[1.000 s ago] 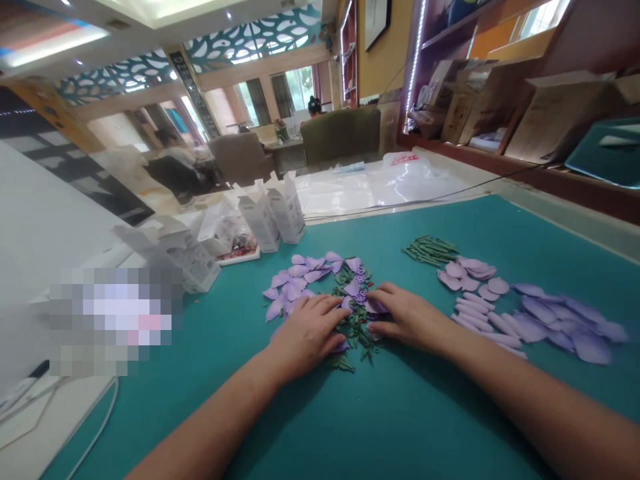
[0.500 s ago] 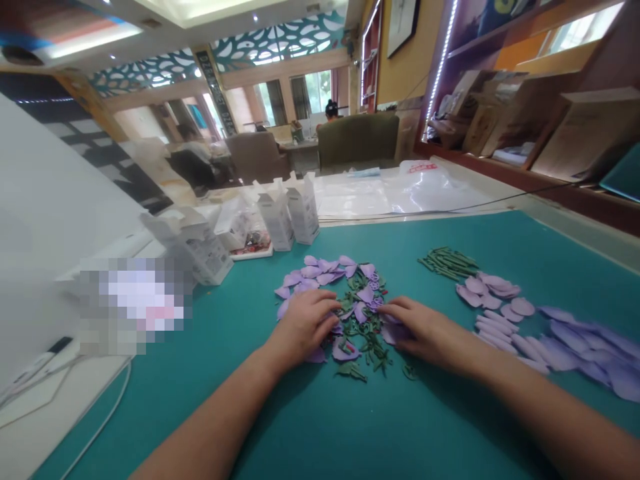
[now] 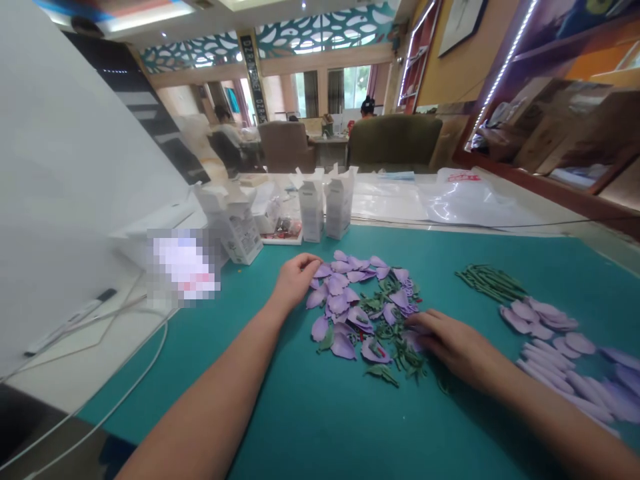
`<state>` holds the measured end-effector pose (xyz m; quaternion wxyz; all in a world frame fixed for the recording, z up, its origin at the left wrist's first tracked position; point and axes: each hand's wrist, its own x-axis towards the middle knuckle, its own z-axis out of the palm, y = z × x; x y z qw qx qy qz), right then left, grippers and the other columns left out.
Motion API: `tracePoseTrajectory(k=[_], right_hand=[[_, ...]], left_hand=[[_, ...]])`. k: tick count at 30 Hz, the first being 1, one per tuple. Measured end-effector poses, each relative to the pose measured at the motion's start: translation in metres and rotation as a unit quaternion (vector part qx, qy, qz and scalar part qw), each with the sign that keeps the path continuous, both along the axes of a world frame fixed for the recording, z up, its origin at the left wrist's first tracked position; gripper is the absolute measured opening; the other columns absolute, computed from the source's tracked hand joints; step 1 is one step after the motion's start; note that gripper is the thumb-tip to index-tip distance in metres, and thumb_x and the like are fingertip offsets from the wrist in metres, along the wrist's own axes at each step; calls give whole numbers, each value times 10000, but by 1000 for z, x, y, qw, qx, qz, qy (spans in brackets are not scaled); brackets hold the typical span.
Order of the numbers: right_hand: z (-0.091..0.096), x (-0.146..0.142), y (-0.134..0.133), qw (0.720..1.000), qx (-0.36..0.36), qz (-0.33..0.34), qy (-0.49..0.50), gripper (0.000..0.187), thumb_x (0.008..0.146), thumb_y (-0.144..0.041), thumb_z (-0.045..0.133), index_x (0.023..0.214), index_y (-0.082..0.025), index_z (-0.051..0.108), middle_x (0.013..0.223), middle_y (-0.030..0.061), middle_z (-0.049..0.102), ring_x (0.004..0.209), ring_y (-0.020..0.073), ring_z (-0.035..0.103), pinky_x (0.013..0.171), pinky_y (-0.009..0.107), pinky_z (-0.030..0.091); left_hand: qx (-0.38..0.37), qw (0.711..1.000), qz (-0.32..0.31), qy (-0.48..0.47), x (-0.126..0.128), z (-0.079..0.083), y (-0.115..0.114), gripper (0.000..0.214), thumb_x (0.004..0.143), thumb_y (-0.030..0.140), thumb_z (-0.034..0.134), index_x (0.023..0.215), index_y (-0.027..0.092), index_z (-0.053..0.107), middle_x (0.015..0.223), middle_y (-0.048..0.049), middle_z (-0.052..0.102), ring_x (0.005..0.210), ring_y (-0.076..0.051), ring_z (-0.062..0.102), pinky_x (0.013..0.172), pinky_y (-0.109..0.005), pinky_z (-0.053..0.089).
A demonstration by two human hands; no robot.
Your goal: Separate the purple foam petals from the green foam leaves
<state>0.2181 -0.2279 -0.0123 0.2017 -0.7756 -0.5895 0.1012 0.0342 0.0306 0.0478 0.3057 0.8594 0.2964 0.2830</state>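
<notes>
Thin purple petals (image 3: 337,303) lie in a loose heap with small green leaf pieces (image 3: 385,330) on the green mat (image 3: 320,413). My left hand (image 3: 296,280) is at the heap's upper left edge, its thumb and finger pinched together at a purple petal. On the heap's right side, my right hand (image 3: 453,343) is closed in at the green pieces. A purple petal (image 3: 413,341) shows beneath its fingers, and its thumb is partly hidden. A petal with a red and green bit (image 3: 376,351) and a lone green leaf (image 3: 383,374) lie at the near edge.
Green stems (image 3: 490,281) and pale pink-purple petals (image 3: 537,313) lie in piles at the right. White boxes (image 3: 313,210) stand at the back, with a tray of small parts (image 3: 285,230) beside them. A white cable (image 3: 160,353) hangs at the left. People sit in the background.
My left hand has moved away from the middle of the heap to its upper left edge, uncovering petals there. My right hand stays at the right side. The view has turned to the left.
</notes>
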Motion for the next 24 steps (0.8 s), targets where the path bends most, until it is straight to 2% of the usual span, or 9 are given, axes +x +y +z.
tracePoseTrajectory(k=[4,8,13,16,19,21,24], right_hand=[[5,5,-4,1000,16,-12,10,282,914,-283,381,1061,-251,619,1036,83,686,871,246,655,737,371,525],[25,6,3,998,38,-57,11,306,881,-328,442,1135,-278,606,999,63,716,797,241,666,670,341,525],[45,-13,47,999,42,-31,6,323,864,-261,454,1148,-258,608,989,49,714,852,227,670,728,329,520],[41,-26,79,999,38,-9,-5,330,853,-197,466,1148,-223,611,1034,64,711,920,222,665,802,334,506],[35,-32,97,998,65,2,-16,331,859,-175,460,1151,-203,614,1106,79,694,968,218,651,852,346,492],[35,-30,95,996,86,3,-36,336,860,-188,459,1156,-195,618,1135,93,677,975,224,642,855,358,492],[42,-17,71,995,82,-1,-48,301,889,-258,439,1112,-215,637,1070,87,691,886,220,651,783,350,507]], left_hand=[[-2,1000,12,22,0,-10,13,305,875,303,472,971,129,703,938,-64,737,857,-203,654,792,-293,507],[11,998,11,62,1,-19,21,270,863,275,492,944,154,720,943,-62,734,874,-210,646,820,-313,505],[49,992,-12,116,0,-21,22,251,853,260,529,961,159,732,1007,-88,707,955,-230,627,880,-331,481],[66,987,-36,143,-1,-20,20,247,853,245,538,980,170,737,990,-83,700,934,-223,628,851,-315,480],[79,981,-59,166,1,-20,15,227,846,293,581,982,202,738,951,-62,687,904,-217,626,806,-299,483],[87,977,-72,179,2,-21,12,227,824,339,627,985,220,734,955,-55,676,915,-224,622,803,-303,480],[97,973,-87,191,4,-22,7,251,777,360,689,991,232,723,997,-55,668,957,-244,610,824,-323,473]])
